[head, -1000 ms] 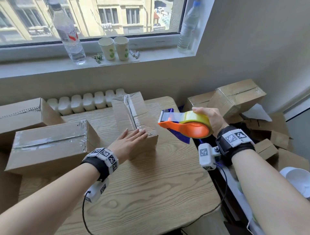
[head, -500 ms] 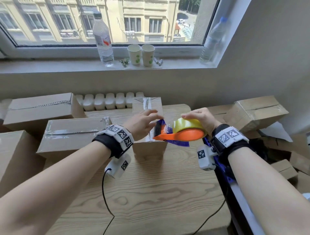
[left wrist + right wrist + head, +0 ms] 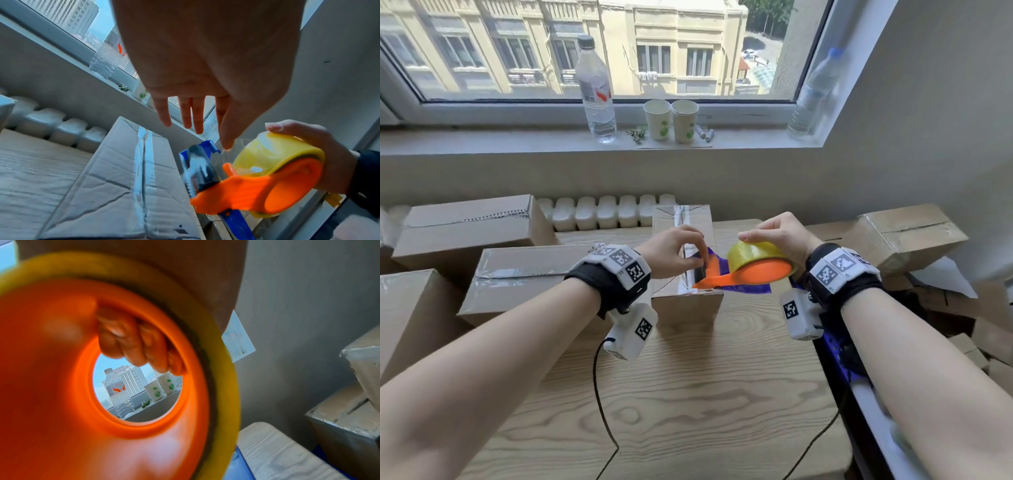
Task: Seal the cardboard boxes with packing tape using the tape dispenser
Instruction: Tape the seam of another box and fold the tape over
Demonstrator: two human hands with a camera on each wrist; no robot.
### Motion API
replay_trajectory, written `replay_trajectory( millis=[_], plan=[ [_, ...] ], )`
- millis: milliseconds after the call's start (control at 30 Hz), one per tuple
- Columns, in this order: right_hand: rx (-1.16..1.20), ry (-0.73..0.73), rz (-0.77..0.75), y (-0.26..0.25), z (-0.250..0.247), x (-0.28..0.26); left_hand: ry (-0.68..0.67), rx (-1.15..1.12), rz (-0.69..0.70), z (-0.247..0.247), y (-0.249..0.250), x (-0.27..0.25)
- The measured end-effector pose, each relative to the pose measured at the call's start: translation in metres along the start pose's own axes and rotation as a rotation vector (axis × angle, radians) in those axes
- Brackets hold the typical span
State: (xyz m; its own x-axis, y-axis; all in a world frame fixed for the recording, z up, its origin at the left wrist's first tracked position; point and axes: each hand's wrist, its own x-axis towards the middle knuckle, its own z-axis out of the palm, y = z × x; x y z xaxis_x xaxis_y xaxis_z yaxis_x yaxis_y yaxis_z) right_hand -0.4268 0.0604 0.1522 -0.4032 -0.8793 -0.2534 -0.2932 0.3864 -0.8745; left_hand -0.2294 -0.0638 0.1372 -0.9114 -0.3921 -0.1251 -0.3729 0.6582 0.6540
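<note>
The orange tape dispenser point(image 3: 753, 274) with its yellow roll point(image 3: 753, 253) hangs over the near right corner of a small cardboard box point(image 3: 688, 305). My right hand point(image 3: 779, 236) grips it, with fingers point(image 3: 139, 345) curled through the orange hub point(image 3: 61, 386). My left hand point(image 3: 678, 250) is at the dispenser's front end. Its thumb and forefinger meet on the clear tape strip point(image 3: 230, 147) behind the blue toothed blade point(image 3: 197, 162), while the other fingers point(image 3: 185, 113) stay straight. A taped seam point(image 3: 141, 162) runs along the box top.
Larger taped boxes point(image 3: 527, 270) lie left on the wooden table point(image 3: 688, 394), and more boxes point(image 3: 904, 233) are stacked on the right. A radiator point(image 3: 606, 212) runs behind. Bottles point(image 3: 597, 89) and paper cups point(image 3: 671, 120) stand on the windowsill.
My left hand lifted off the box and reached right to the dispenser's front. My right hand brought the dispenser left and down to the box corner. The view tilted up.
</note>
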Motion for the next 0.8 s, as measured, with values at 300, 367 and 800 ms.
replay_trajectory(
  millis=[300,367,800],
  plan=[
    [-0.231,0.001,-0.052,-0.023,-0.009,0.007,0.035,0.050,-0.019,-0.013,0.013,0.003],
    [-0.275,0.011,-0.062,-0.027,-0.010,0.007,0.039,0.037,-0.009,-0.013,0.014,0.003],
    [-0.371,0.013,-0.021,-0.029,-0.018,0.006,-0.047,-0.162,-0.121,-0.018,0.014,-0.002]
  ],
)
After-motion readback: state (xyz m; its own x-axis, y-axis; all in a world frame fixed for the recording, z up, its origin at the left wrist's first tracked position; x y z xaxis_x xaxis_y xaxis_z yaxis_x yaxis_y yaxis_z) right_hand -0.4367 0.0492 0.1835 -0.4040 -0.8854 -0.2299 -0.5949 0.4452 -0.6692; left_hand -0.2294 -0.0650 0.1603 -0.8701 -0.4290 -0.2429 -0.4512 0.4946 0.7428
